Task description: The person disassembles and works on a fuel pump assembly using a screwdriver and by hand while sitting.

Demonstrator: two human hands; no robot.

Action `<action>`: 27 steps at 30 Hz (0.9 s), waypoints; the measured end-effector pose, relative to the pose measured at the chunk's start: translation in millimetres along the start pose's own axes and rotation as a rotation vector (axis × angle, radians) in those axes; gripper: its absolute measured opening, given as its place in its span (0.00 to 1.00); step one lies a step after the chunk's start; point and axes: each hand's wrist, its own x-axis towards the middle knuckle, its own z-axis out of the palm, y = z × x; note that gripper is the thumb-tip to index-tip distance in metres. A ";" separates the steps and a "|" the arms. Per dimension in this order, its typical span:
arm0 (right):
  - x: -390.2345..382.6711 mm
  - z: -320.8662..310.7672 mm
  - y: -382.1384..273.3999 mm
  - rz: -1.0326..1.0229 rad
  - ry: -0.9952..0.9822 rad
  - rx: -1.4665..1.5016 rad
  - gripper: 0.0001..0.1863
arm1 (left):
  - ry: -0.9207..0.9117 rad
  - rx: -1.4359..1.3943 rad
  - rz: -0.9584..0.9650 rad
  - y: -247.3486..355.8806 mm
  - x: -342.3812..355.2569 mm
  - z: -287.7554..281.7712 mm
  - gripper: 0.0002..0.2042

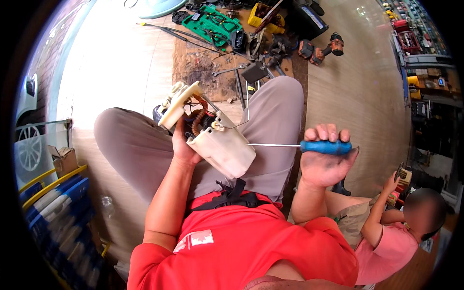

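My left hand [183,145] grips a fuel pump module [224,147] over my lap, tilted, its cream round flange toward the upper left. Between the flange and the off-white housing, a ribbed brown hose [197,123], wires and a metal spring show. My right hand [321,169] holds a screwdriver [326,147] by its blue handle, with the fingers over it and the palm turned up. The screwdriver's thin shaft points left, and its tip meets the right side of the housing. Some left-hand fingers are hidden behind the module.
Beyond my knees, a stained board [193,63] carries a wrench [229,70] and loose parts. A green tool case [212,26], a black car battery [309,21] and a cordless drill [334,44] lie around it. Another person [386,241] sits at right; a blue-and-yellow rack [58,208] stands left.
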 end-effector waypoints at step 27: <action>-104.0 -36.8 -71.1 1.331 -0.533 -1.350 0.25 | 0.284 0.592 0.114 -10.2 17.3 58.0 0.24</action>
